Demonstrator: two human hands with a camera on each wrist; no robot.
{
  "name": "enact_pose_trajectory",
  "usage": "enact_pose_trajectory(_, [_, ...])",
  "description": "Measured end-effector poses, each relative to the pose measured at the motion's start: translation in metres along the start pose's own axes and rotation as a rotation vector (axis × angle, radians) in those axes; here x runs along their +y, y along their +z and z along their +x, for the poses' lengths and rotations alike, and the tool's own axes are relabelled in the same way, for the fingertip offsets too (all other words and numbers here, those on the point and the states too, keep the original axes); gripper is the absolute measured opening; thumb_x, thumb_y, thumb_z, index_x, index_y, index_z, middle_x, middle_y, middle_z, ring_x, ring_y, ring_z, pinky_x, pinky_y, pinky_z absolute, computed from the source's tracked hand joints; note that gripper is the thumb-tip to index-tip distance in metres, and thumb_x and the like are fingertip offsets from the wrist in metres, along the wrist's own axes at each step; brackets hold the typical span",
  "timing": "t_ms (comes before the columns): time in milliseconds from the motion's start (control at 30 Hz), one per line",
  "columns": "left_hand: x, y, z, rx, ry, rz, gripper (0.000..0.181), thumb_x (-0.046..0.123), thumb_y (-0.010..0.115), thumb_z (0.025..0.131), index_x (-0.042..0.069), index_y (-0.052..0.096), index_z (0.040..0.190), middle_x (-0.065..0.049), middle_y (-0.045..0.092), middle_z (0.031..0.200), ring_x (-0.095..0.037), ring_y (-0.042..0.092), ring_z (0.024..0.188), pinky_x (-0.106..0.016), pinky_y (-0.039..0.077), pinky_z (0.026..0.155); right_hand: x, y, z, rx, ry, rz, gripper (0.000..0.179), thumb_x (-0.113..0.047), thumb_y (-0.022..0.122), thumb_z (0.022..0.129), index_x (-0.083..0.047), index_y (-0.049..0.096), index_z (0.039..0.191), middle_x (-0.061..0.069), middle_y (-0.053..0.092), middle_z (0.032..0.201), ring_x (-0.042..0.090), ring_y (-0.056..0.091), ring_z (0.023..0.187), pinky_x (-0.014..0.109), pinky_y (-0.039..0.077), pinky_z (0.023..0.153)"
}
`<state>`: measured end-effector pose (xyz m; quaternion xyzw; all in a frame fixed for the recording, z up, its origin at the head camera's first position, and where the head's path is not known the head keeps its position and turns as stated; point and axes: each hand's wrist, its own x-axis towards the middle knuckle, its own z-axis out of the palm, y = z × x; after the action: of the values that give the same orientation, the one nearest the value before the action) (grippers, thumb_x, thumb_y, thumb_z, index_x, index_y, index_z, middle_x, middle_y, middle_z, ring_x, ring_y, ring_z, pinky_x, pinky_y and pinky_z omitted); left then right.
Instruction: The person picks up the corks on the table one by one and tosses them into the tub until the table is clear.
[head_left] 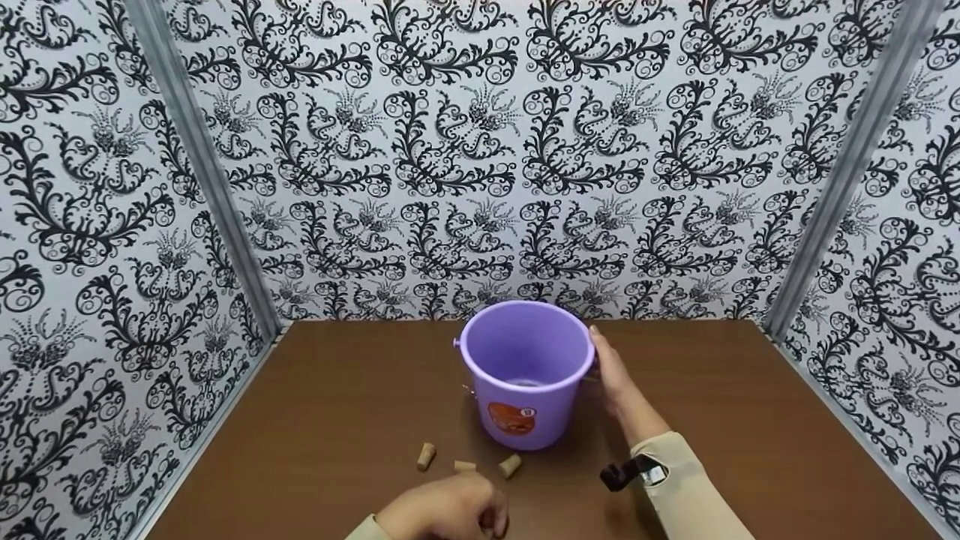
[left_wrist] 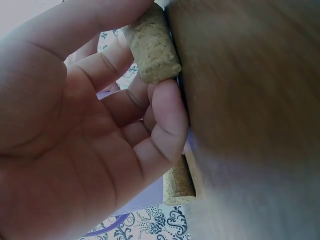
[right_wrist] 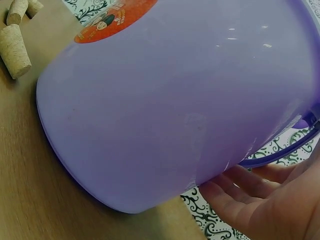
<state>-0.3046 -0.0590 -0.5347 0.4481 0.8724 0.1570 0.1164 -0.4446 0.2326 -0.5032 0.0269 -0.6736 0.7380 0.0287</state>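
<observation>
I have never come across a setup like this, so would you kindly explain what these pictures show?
There is no machine here: a person works bare-handed. The widest picture comes from a camera worn on the head; the other two come from cameras worn on the left and right wrists. On the brown table stand a purple bucket and, nearer the person, three small corks. The left hand pinches a cork close to the tabletop, best seen in its wrist picture. The right hand touches the bucket's outer side.

Your left hand point(head_left: 454, 506) low and near you, fingers point(left_wrist: 169, 107) curled; your right hand point(head_left: 613, 369) farther forward, arm point(head_left: 691, 484) outstretched
</observation>
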Motion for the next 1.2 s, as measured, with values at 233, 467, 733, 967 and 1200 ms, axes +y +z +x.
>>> enact_pose_trajectory(233, [-0.0016, -0.0001, 0.0004, -0.017, -0.029, -0.026, 0.015, 0.005, 0.076, 0.079, 0.019, 0.075, 0.084, 0.022, 0.057, 0.068, 0.012, 0.045, 0.062, -0.008, 0.043, 0.056, -0.0013, 0.0, -0.0018, -0.011, 0.023, 0.016, 0.068, -0.05, 0.031, 0.113, 0.004, 0.059, 0.143, 0.021, 0.075, 0.119, 0.028, 0.071, 0.103, 0.035, 0.056, 0.087])
enact_pose_trajectory(467, [-0.0043, -0.0014, -0.0003, -0.024, 0.027, -0.062, 0.012, 0.003, 0.071, 0.079, 0.015, 0.07, 0.078, 0.017, 0.05, 0.066, 0.012, 0.037, 0.057, -0.007, 0.038, 0.053, -0.0002, 0.0008, -0.0011, -0.013, 0.023, 0.027, 0.066, -0.049, 0.032, 0.113, 0.004, 0.062, 0.139, 0.022, 0.075, 0.12, 0.027, 0.072, 0.103, 0.034, 0.057, 0.085])
enact_pose_trajectory(733, [-0.003, -0.0004, -0.0014, -0.019, -0.01, -0.08, 0.019, -0.002, 0.069, 0.079, 0.017, 0.067, 0.075, 0.019, 0.045, 0.064, 0.01, 0.033, 0.054, -0.011, 0.032, 0.049, -0.0003, 0.0016, -0.0013, -0.009, 0.034, 0.031, 0.067, -0.049, 0.031, 0.113, 0.004, 0.06, 0.142, 0.027, 0.072, 0.127, 0.035, 0.071, 0.111, 0.036, 0.057, 0.087])
enact_pose_trajectory(967, [-0.0045, -0.0008, -0.0028, -0.021, -0.041, -0.097, 0.022, -0.001, 0.069, 0.08, 0.018, 0.063, 0.071, 0.02, 0.04, 0.061, 0.007, 0.03, 0.051, -0.015, 0.027, 0.046, 0.0006, 0.0024, -0.0033, -0.023, 0.013, 0.023, 0.067, -0.048, 0.03, 0.114, 0.005, 0.06, 0.142, 0.029, 0.069, 0.133, 0.04, 0.069, 0.118, 0.045, 0.056, 0.1])
enact_pose_trajectory(1200, [-0.0084, -0.007, -0.0013, 0.028, 0.055, -0.043, 0.017, 0.001, 0.072, 0.078, 0.018, 0.075, 0.079, 0.021, 0.058, 0.068, 0.014, 0.04, 0.059, -0.007, 0.039, 0.053, -0.0012, 0.0018, -0.0021, -0.031, 0.006, 0.037, 0.067, -0.046, 0.029, 0.114, 0.005, 0.06, 0.143, 0.028, 0.071, 0.13, 0.038, 0.071, 0.115, 0.045, 0.057, 0.099])
